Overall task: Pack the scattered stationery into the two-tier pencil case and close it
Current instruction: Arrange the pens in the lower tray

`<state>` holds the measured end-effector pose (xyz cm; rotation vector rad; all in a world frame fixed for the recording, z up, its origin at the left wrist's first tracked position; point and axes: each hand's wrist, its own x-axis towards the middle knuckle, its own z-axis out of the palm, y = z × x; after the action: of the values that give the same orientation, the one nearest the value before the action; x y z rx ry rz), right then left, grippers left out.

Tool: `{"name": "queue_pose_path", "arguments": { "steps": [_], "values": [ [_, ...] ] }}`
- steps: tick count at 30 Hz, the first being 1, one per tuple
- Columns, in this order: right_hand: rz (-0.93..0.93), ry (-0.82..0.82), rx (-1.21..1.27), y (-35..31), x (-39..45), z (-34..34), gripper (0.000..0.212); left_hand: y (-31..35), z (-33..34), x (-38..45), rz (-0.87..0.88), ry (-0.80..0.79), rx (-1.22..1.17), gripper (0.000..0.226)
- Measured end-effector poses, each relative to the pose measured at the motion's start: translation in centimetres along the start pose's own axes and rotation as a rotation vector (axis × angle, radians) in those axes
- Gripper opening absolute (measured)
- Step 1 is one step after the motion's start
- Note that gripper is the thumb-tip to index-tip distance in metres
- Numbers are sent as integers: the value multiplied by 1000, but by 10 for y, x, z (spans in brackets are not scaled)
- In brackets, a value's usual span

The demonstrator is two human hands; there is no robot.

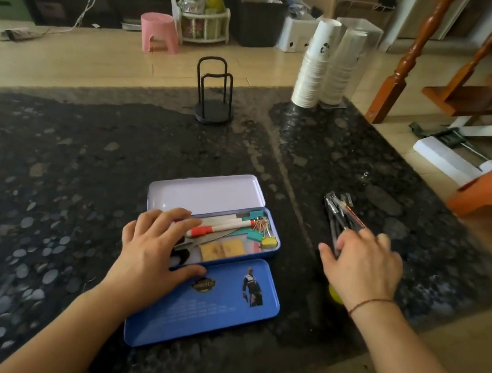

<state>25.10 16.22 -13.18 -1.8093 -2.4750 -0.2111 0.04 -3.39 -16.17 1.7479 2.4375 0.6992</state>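
Your left hand [154, 244] lies over the left end of the open case [210, 238], fingers loosely spread across the tray's contents, thumb on the edge of the blue lid [209, 306] that lies flat in front. The case sits mid-counter [45, 186], its pale inner tier [205, 191] tipped up at the back. In the tray, right of your fingers: a red-and-white pen [218, 229], scissors [213, 239], tan sticky notes [223, 249], paper clips [261, 222], and teal and yellow binder clips [262, 239] at the right end. Further right, well apart from the case, your right hand [362, 266] is on a bundle of pens [339, 212] fanned on the counter; whether the fingers clamp them, I can't tell. A yellow object [335, 294] peeks out under that wrist. At the back stand a black wire holder [214, 91] and paper cups [317, 62].
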Motion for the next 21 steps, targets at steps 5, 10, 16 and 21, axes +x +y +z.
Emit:
{"name": "queue_pose_path", "arguments": {
  "steps": [5,10,16,21],
  "values": [
    [-7,41,-21,-1,6,6,34,0,2,22,36,0,1,69],
    [-9,-13,-18,-6,5,4,37,14,-4,-17,59,51,37,51],
    [-5,11,115,-7,-4,3,26,16,3,-57,114,-9,183,56],
    [-248,102,540,-14,-22,-8,13,15,8,-59,180,-45,81,52]
  ]
}}
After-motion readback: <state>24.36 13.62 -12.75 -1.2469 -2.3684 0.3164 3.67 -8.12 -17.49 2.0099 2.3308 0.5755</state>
